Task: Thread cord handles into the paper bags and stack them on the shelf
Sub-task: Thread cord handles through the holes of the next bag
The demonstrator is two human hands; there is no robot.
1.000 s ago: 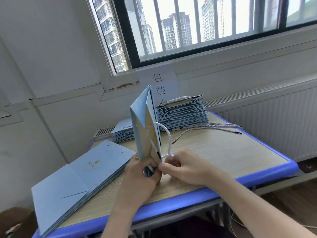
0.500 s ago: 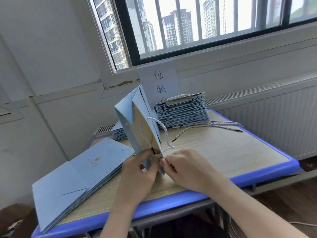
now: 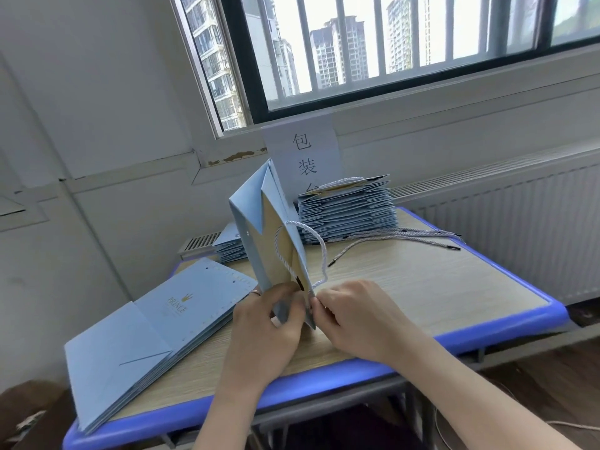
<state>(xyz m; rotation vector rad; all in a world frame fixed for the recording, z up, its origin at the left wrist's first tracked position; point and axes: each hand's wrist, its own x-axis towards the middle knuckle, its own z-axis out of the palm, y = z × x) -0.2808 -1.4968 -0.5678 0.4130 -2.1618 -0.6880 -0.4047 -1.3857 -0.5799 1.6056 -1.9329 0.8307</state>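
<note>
1 stack [image 3: 347,212] looks threaded; your left hand [image 3: 263,332] grips a bag [image 3: 256,222], right hand [image 3: 357,319] pinches its cord [image 3: 316,238]; a pile [image 3: 146,326] waits.

The left hand [image 3: 263,329] grips the upright paper bag [image 3: 250,219]; the right hand [image 3: 360,319] pinches its cord [image 3: 319,245]. Flat bags [image 3: 146,336] lie at eight o'clock.

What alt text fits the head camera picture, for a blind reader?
Left hand and right hand hold a blue paper bag upright on a wooden table, the right pinching its white cord handle. A stack of flat bags lies left, a taller stack behind, loose cords right.
</note>
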